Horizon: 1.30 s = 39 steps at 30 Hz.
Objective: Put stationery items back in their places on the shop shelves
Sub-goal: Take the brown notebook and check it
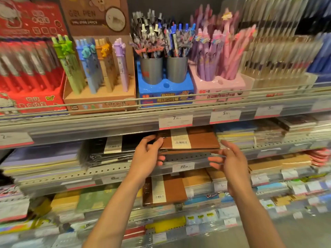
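The left hand pinches the left end of the brown notebook lying on its shelf stack, while the right hand hovers beside it, fingers loosely spread

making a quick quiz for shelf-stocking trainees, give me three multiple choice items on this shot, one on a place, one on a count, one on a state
1. Where is the brown notebook being handled?
A. on the top pen shelf
B. on the shelf just under the pen shelf
C. on the floor

2. How many grey metal pen cups stand in the blue display base?
A. one
B. two
C. four

3. What is the right hand doing?
A. held open beside the notebook's right end
B. gripping a pen
C. resting on a price tag

Answers: 1 B, the notebook lies below the pen row, with the left hand holding its left end. 2 B, two cups stand side by side. 3 A, its fingers are spread and grip nothing.
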### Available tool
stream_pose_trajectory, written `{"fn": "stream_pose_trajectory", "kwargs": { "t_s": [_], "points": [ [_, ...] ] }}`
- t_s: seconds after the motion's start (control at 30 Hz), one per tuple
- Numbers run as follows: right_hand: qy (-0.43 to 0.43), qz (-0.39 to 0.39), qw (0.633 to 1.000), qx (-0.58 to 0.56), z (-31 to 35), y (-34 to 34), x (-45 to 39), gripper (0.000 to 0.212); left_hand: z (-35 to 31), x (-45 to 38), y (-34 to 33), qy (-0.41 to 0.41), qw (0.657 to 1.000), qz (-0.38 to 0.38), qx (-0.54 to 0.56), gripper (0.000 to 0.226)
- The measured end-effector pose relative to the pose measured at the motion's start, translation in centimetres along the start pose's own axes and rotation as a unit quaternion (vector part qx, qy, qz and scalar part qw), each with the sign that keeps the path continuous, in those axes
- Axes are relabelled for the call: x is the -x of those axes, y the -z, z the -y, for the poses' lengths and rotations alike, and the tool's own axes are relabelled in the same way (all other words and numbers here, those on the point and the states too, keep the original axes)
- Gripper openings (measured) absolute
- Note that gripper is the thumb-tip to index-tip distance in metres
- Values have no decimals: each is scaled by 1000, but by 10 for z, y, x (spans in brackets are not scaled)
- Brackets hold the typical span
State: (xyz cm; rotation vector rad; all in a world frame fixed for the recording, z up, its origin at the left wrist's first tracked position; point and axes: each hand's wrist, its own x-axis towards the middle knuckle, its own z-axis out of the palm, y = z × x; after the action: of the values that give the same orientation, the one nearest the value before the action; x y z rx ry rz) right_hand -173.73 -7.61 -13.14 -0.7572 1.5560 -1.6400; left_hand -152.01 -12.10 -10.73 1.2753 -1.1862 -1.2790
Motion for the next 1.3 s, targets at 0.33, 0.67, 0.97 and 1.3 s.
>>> {"fn": "stream_pose_trajectory", "kwargs": {
  "t_s": [0.33,0.67,0.97,1.3],
  "points": [
    [-41,-51,994,-92,13,2,-4,41,-3,-13,-4,39,997,36,56,36],
    [-8,-14,1000,1,11,-16,3,43,1,-15,-5,22,997,40,56,43],
    [-7,-13,1000,-14,14,-18,9,35,1,-7,-6,-12,998,31,45,36],
    [4,38,999,-10,5,-55,38,31,13,16,50,-41,997,-36,60,50]
  ]
}}
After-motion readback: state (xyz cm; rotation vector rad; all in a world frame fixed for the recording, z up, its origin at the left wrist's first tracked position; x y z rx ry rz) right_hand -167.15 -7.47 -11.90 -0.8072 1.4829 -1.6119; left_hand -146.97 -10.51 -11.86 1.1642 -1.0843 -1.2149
